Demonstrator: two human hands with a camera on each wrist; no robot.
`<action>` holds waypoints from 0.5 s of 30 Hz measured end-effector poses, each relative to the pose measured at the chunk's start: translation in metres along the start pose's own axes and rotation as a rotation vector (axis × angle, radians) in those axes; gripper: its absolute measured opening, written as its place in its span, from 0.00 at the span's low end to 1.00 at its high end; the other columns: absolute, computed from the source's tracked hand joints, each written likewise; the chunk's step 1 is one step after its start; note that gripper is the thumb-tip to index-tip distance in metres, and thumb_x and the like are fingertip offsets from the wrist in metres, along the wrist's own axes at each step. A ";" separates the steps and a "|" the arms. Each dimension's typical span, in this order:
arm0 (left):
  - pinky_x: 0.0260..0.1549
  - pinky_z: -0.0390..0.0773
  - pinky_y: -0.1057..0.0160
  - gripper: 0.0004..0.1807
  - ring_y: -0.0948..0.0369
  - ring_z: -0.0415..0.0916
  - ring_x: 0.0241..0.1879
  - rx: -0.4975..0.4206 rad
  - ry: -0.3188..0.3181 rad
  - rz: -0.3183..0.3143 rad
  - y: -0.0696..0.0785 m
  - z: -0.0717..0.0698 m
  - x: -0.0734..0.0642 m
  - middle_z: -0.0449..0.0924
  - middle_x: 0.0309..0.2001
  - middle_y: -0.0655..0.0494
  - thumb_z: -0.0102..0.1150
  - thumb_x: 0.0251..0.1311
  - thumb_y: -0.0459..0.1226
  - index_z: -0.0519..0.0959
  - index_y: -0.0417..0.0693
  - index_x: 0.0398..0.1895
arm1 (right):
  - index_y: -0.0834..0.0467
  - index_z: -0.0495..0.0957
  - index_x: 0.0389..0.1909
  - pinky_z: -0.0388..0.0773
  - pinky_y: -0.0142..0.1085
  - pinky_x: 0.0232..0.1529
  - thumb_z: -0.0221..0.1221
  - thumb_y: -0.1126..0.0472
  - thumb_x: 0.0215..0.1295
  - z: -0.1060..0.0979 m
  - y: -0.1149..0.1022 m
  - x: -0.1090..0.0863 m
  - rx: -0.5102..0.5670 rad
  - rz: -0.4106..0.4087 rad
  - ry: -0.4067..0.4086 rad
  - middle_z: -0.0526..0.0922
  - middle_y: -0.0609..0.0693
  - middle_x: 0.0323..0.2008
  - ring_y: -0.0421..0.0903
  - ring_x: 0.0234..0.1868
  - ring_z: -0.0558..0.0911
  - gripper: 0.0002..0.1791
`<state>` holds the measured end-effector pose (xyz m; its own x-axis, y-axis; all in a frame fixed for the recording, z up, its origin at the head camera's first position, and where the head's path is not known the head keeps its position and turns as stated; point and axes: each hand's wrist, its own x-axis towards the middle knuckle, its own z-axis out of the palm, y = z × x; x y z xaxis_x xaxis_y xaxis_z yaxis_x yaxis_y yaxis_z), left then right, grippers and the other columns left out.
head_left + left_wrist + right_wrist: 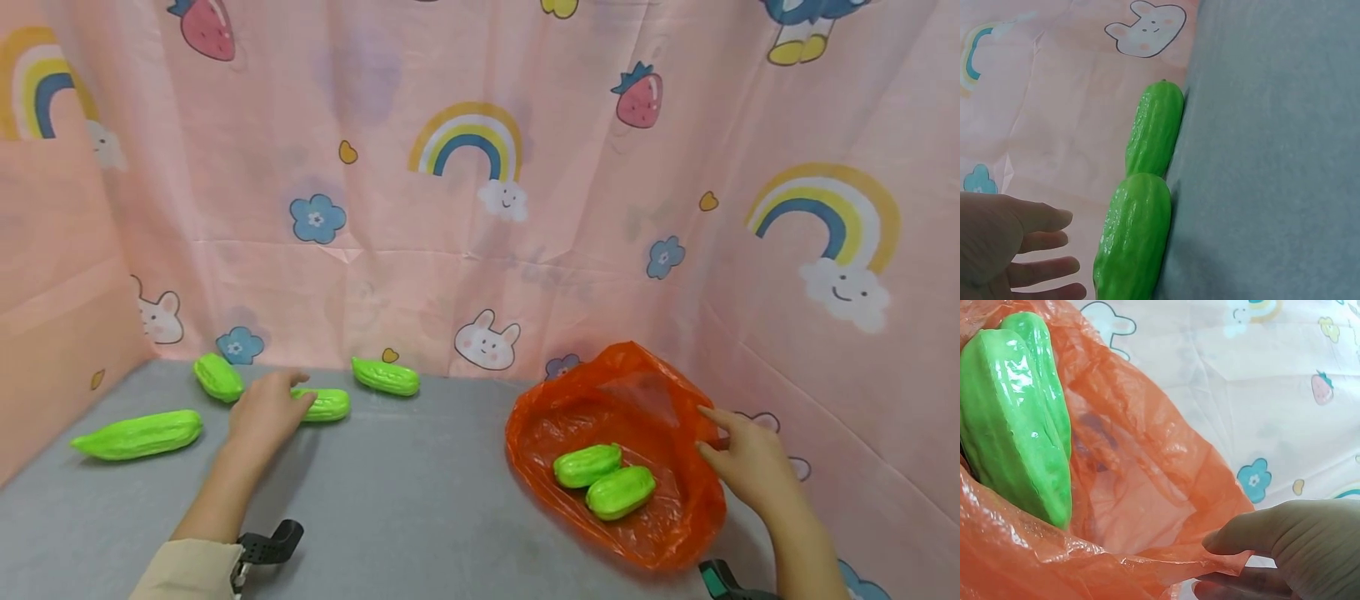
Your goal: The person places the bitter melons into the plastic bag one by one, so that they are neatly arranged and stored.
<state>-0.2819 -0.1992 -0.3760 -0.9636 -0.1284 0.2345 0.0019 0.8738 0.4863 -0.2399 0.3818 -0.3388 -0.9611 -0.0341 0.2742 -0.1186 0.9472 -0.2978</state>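
My left hand (pixel 270 408) hovers at the left end of a bright green ridged gourd (pixel 328 405), partly covering it in the head view. In the left wrist view the fingers (pixel 1044 272) are extended beside that gourd (pixel 1135 244), with a gap between. On the right, my right hand (pixel 753 458) pinches the rim of a red plastic bag (pixel 525 417) between thumb and fingers, holding its mouth wide. Two green gourds (pixel 621 493) lie side by side inside the bag; the right wrist view shows them (pixel 1016 419) near its left edge.
A long pointed gourd (pixel 138 435) and a shorter gourd (pixel 218 377) lie left of my left hand. Another gourd (pixel 386 377) lies near the back wall. A pink printed cloth (pixel 420 292) stands around the grey tabletop (pixel 420 500) at the back and sides.
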 end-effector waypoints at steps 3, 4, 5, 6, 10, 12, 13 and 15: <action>0.44 0.77 0.38 0.24 0.34 0.76 0.57 -0.004 -0.007 -0.018 -0.001 0.001 0.001 0.79 0.61 0.36 0.57 0.68 0.43 0.78 0.39 0.62 | 0.73 0.73 0.63 0.86 0.55 0.37 0.66 0.64 0.61 0.000 0.001 0.000 -0.003 0.005 0.004 0.77 0.78 0.56 0.65 0.40 0.87 0.30; 0.44 0.77 0.38 0.24 0.34 0.76 0.58 -0.007 -0.011 -0.028 -0.002 0.001 0.000 0.79 0.61 0.36 0.56 0.68 0.43 0.78 0.39 0.62 | 0.73 0.73 0.63 0.86 0.55 0.37 0.66 0.64 0.61 0.000 0.001 -0.001 -0.003 0.006 0.003 0.77 0.78 0.56 0.65 0.40 0.87 0.30; 0.44 0.77 0.38 0.24 0.34 0.76 0.58 -0.008 -0.015 -0.036 -0.003 0.001 0.000 0.78 0.62 0.35 0.56 0.68 0.43 0.77 0.38 0.63 | 0.73 0.73 0.63 0.86 0.55 0.37 0.66 0.64 0.61 0.000 0.001 -0.001 -0.002 0.008 0.002 0.77 0.78 0.56 0.65 0.40 0.87 0.30; 0.45 0.77 0.38 0.25 0.34 0.76 0.58 -0.009 -0.018 -0.046 -0.003 0.002 0.000 0.78 0.62 0.35 0.56 0.68 0.43 0.77 0.38 0.63 | 0.73 0.73 0.63 0.86 0.55 0.37 0.66 0.64 0.61 0.000 0.001 -0.001 -0.001 0.009 0.001 0.77 0.78 0.56 0.65 0.40 0.87 0.30; 0.43 0.78 0.38 0.25 0.33 0.76 0.57 -0.012 -0.018 -0.070 -0.006 0.003 -0.001 0.78 0.61 0.34 0.55 0.68 0.44 0.77 0.38 0.62 | 0.73 0.72 0.63 0.86 0.54 0.36 0.66 0.64 0.62 -0.001 0.000 -0.001 0.008 0.013 -0.007 0.77 0.78 0.56 0.65 0.40 0.87 0.30; 0.43 0.78 0.38 0.25 0.33 0.76 0.56 -0.013 -0.013 -0.074 -0.007 0.004 -0.001 0.79 0.61 0.34 0.55 0.68 0.44 0.78 0.38 0.62 | 0.73 0.72 0.63 0.86 0.54 0.36 0.66 0.64 0.62 -0.001 -0.001 -0.001 0.012 0.014 -0.007 0.77 0.78 0.56 0.65 0.41 0.87 0.30; 0.43 0.78 0.38 0.25 0.33 0.76 0.56 -0.013 -0.011 -0.074 -0.007 0.004 -0.001 0.79 0.60 0.34 0.55 0.68 0.44 0.78 0.38 0.62 | 0.73 0.72 0.63 0.86 0.54 0.36 0.66 0.64 0.62 -0.001 -0.001 -0.001 0.012 0.015 -0.008 0.77 0.78 0.56 0.65 0.41 0.87 0.30; 0.43 0.78 0.37 0.25 0.33 0.76 0.56 -0.012 -0.008 -0.070 -0.008 0.006 0.000 0.79 0.60 0.34 0.55 0.68 0.44 0.78 0.38 0.61 | 0.73 0.72 0.63 0.86 0.54 0.36 0.66 0.64 0.61 -0.001 -0.002 -0.002 0.013 0.015 -0.003 0.77 0.78 0.55 0.65 0.40 0.87 0.30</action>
<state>-0.2832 -0.2036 -0.3849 -0.9635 -0.1856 0.1929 -0.0627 0.8572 0.5112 -0.2372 0.3803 -0.3378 -0.9635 -0.0210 0.2670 -0.1074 0.9435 -0.3136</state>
